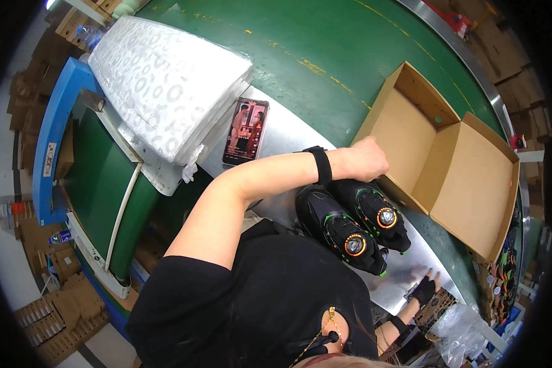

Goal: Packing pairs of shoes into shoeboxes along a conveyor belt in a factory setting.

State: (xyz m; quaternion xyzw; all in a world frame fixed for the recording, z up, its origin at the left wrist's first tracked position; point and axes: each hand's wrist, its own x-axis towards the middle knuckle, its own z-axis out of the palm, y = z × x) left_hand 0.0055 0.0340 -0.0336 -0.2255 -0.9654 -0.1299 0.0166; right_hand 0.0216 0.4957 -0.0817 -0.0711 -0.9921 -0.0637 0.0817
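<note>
My left hand (367, 159), bare with a black wristband, reaches across from the left. Its fingers are curled over the near left rim of an open brown cardboard box (472, 178), though the fingertips are hidden. Just below that hand, a pair of black shoes (325, 214) with green trim and round orange-ringed dials stands side by side on a shiny metal surface (405, 270). My right hand (424, 288), in a black fingerless glove, is at the lower right with fingers stretched out over the metal. Nothing shows in it.
A phone (245, 132) with a lit screen lies left of the shoes, beside a tall stack of white patterned paper (165, 80). Behind runs a green conveyor belt (313, 37). A blue-framed machine (49, 147) stands left; clear plastic bags (460, 331) hang at lower right.
</note>
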